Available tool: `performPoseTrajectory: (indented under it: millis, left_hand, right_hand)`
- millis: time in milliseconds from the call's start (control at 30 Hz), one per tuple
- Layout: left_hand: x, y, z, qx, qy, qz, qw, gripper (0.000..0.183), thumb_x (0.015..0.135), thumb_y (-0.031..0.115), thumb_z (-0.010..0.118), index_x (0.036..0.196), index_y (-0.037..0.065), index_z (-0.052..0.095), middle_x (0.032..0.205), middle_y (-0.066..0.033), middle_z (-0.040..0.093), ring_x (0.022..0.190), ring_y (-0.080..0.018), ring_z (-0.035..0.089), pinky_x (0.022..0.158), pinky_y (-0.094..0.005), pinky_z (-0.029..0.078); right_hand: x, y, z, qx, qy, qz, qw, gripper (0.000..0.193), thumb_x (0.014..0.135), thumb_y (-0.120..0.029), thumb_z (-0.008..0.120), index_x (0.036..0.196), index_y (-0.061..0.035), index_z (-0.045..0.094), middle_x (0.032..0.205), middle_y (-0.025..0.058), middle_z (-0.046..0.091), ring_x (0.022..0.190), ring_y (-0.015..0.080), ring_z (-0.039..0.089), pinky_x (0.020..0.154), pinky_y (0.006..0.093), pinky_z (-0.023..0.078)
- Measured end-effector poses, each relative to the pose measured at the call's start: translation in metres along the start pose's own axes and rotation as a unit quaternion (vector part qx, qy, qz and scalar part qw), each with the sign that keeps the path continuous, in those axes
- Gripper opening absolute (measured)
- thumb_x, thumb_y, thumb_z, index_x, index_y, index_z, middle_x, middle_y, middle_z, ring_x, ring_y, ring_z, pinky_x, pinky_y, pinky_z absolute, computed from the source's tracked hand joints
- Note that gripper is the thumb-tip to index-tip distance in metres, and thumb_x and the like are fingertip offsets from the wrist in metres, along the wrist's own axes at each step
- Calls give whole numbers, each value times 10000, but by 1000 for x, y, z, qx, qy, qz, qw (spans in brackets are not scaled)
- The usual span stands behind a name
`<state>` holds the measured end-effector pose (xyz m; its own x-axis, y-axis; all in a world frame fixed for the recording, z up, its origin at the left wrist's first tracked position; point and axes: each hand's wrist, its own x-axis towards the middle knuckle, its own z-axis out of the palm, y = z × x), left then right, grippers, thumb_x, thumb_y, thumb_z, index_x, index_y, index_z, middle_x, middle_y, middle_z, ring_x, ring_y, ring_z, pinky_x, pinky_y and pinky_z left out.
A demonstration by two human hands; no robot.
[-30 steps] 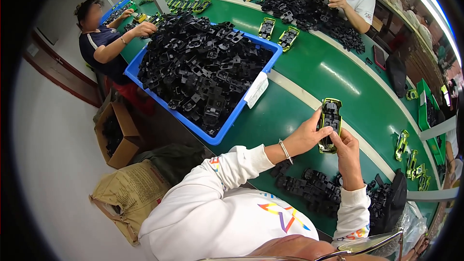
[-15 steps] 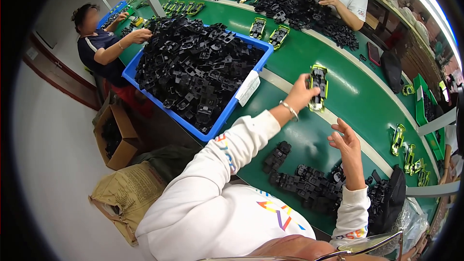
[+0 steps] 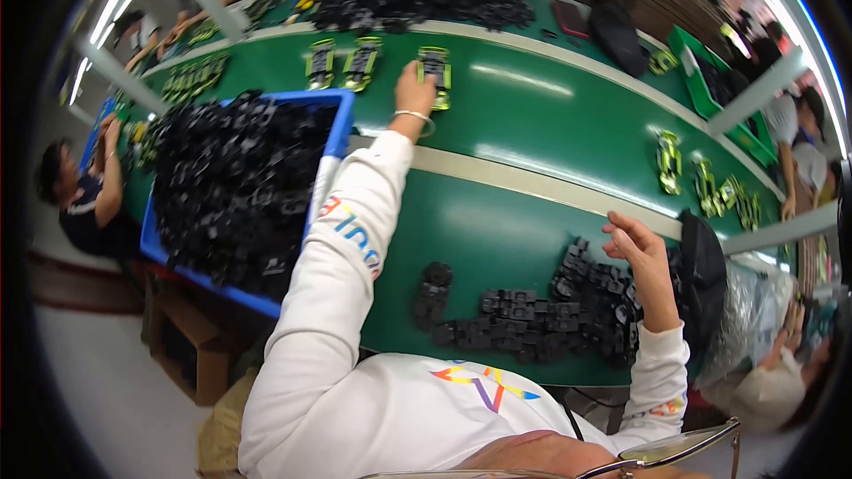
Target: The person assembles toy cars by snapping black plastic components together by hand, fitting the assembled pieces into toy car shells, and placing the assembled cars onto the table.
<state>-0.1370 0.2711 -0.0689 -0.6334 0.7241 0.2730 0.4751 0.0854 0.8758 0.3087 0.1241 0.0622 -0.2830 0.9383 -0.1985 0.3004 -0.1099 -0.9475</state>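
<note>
My left arm reaches far across the green table, and my left hand (image 3: 415, 96) is closed on a yellow-green and black toy car (image 3: 436, 71), its black underside facing up. To the left of it, two similar toy cars (image 3: 362, 64) lie side by side on the green belt. My right hand (image 3: 646, 270) hovers with loosely bent fingers and nothing visible in them. Below and beside it, several black plastic car parts (image 3: 532, 315) lie in rows and a heap on the near table.
A blue crate (image 3: 342, 120) heaped with black parts stands at the left. More toy cars (image 3: 668, 162) lie at the right, near a green bin (image 3: 701, 93). A black bag (image 3: 701, 275) sits beside my right hand. Co-workers sit across and at the left.
My left hand has moved away from me with the toy car, bringing it down near the two others. The view has turned to the right; my right hand stays raised.
</note>
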Motion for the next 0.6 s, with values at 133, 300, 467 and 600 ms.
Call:
performPoseTrajectory:
  millis: [133,300,467,600]
  left_hand:
    - [16,-3,30,30,-7,49,998,503,816,193,674,1269,12,551,1171,-231,628,1089,-412,595,937,-448,478]
    - [52,-44,15,64,41,71,995,450,852,140,635,1253,-41,544,1112,-275,631,1033,-444,604,909,-472,469]
    - [34,-22,26,75,29,34,996,326,856,127,612,1127,-55,601,1118,-292,616,1068,-445,582,933,-497,446]
    - [29,-24,13,139,130,198,961,273,821,89,618,1055,-52,616,1033,-303,617,1020,-450,579,859,-499,466]
  right_hand:
    - [7,-2,-27,-10,23,25,999,405,947,-253,616,1261,2,601,1059,66,669,863,134,627,801,281,502]
    - [57,15,-53,-61,51,-48,996,436,924,-277,658,1257,2,612,1081,59,673,886,117,630,806,273,504]
    - [133,74,-120,-369,281,-175,868,537,811,-268,733,1226,44,600,1150,224,643,887,299,649,816,365,519]
    - [193,101,-155,-418,286,-120,854,647,771,-333,760,1264,37,565,1232,248,591,1089,344,601,934,420,484]
